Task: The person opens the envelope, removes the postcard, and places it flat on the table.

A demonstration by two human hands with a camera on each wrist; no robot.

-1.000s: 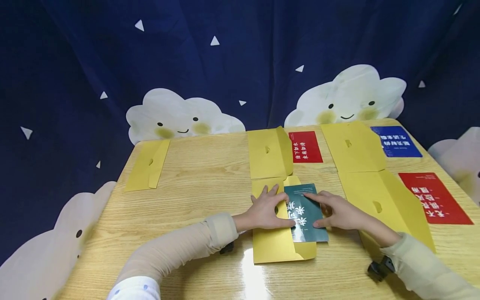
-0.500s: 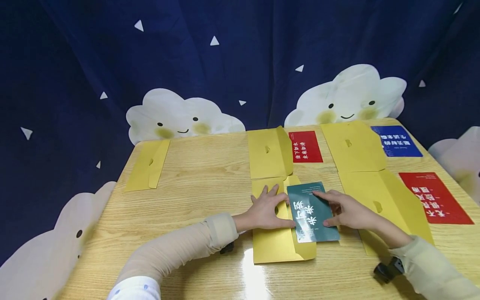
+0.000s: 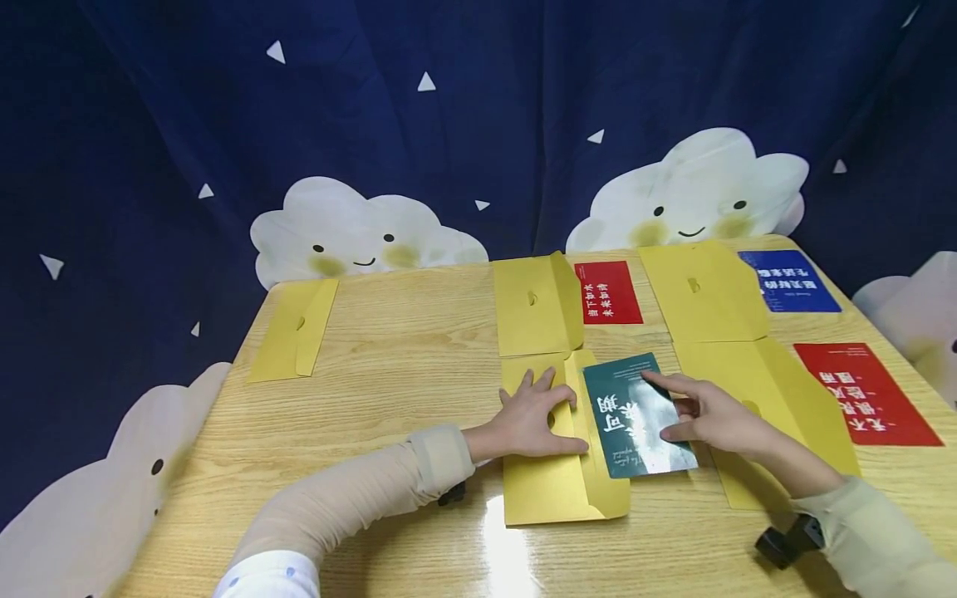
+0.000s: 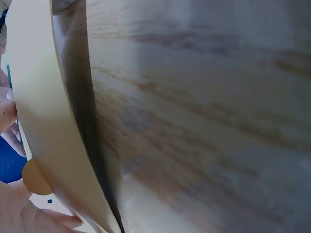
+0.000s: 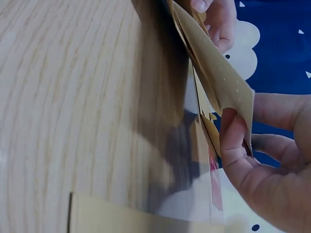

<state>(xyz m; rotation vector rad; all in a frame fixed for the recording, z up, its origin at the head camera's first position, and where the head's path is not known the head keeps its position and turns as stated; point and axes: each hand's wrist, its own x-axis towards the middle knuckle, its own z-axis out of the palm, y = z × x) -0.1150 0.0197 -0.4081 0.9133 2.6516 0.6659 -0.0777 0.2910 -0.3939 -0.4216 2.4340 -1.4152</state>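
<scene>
My left hand [image 3: 529,423] rests spread on a yellow envelope [image 3: 542,492], its thumb and index finger reaching over the opening edge. That envelope lies on the table with its flap [image 3: 609,498] folded out to the right. Just above the flap, my right hand [image 3: 716,419] pinches a dark green card [image 3: 635,444] with white lettering by its right side. The card is tilted and overlaps the flap in the head view. In the right wrist view the card's pale underside [image 5: 226,80] shows between thumb and fingers. From the left wrist, the envelope [image 4: 46,92] fills the left side.
Behind stands another yellow envelope [image 3: 527,328] beside a red card [image 3: 616,292]. Two more envelopes [image 3: 695,291] lie to the right, near a blue card [image 3: 796,286] and a red card [image 3: 867,394]. A closed envelope [image 3: 292,332] lies far left on the wooden table [image 3: 404,357].
My right hand has moved right with the green card, drawing it away from the envelope and turning it slightly, so more lettering shows. My left hand stays in place.
</scene>
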